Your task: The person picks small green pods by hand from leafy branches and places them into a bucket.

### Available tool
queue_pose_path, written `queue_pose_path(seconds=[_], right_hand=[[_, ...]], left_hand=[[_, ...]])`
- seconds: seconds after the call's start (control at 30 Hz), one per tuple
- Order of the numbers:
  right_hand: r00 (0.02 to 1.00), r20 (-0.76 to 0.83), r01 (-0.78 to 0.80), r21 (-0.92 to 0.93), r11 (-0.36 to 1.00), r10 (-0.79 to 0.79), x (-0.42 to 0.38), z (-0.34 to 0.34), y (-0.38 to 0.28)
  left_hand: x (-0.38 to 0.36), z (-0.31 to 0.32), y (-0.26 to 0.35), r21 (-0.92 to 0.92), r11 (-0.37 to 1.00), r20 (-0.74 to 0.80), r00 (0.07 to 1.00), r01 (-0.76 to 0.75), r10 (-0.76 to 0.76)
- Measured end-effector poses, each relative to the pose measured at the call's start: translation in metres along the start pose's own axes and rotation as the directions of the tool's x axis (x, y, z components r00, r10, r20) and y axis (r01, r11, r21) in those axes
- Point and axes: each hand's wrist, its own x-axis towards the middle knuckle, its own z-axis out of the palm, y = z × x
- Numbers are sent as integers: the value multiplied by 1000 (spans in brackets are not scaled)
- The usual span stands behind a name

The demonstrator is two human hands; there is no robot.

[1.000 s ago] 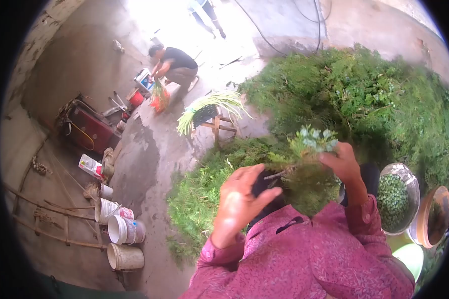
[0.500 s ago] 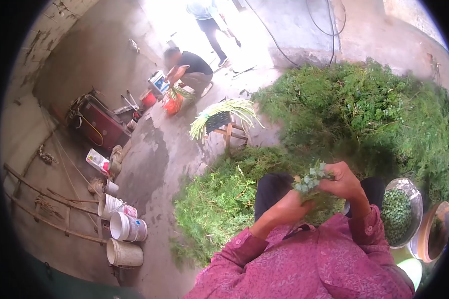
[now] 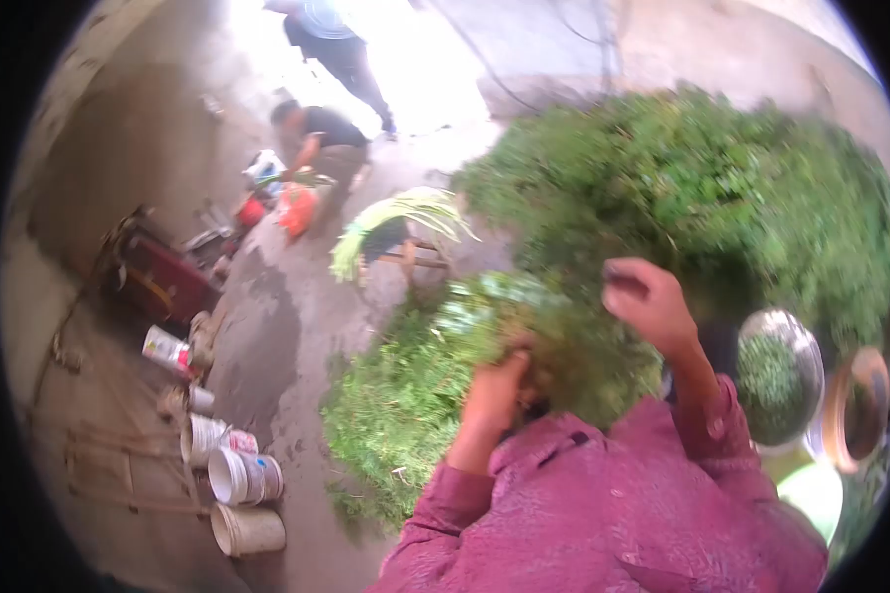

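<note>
My left hand point(image 3: 504, 381) is wrapped round the stem end of a leafy green sprig point(image 3: 504, 306), which is blurred by motion and lies over the green branches point(image 3: 396, 425) on the floor. To the right, my right hand point(image 3: 651, 301) is raised with its fingers curled together; whatever they may hold is too small to make out. A metal bowl point(image 3: 811, 371) of small green pieces stands at my right side, below and beyond that hand.
A large heap of branches point(image 3: 702, 188) lies ahead. Long green stalks point(image 3: 396, 217) rest on a stool. A person point(image 3: 331, 133) crouches by an orange bag point(image 3: 295, 208); another person point(image 3: 341, 59) stands behind. Buckets point(image 3: 247, 477) lie at left. An orange-rimmed basin point(image 3: 836, 425) is at right.
My hands have moved apart. My left hand has shifted left with the greenery, and my right hand has risen. The view has turned, and the standing person has changed posture.
</note>
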Motion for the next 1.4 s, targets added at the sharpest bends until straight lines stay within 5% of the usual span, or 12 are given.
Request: queue_pose_path(seconds=[0.13, 0.37, 0.47, 0.53, 0.63, 0.93, 1.1, 1.17, 1.27, 1.4], right_hand=[[987, -52, -129, 297, 946, 151, -7, -6, 8], [984, -18, -162, 302, 939, 176, -10, -3, 5], [997, -11, -65, 235, 970, 70, -7, 2, -4], [998, 61, 13, 12, 1000, -14, -6, 9, -17], [976, 107, 195, -31, 980, -191, -1, 23, -26], [901, 224, 420, -245, 874, -371, 2, 28, -10], [912, 209, 403, -305, 863, -352, -2, 34, -15], [916, 200, 397, -317, 861, -348, -2, 34, -17], [924, 302, 339, -369, 865, -233, -1, 28, -14], [913, 234, 393, -273, 878, -336, -1, 29, -4]], left_hand=[[-3, -9, 3, -201, 977, -46, 997, -72, 64], [-11, -8, 0, -168, 981, -68, 994, -99, 88], [-11, 1, -2, -121, 988, -99, 992, -93, 82], [-12, 3, -8, -62, 992, -94, 990, -107, 101], [-16, 13, -9, 19, 989, -113, 983, -145, 146], [-22, 16, -8, 50, 979, -126, 971, -197, 202], [-18, 12, -16, 45, 960, -94, 955, -277, 281], [-22, 11, -12, 46, 991, -74, 989, -128, 131], [-19, 9, -15, -35, 987, -35, 987, -156, 155], [-18, 13, -15, -48, 982, -108, 978, -184, 178]])
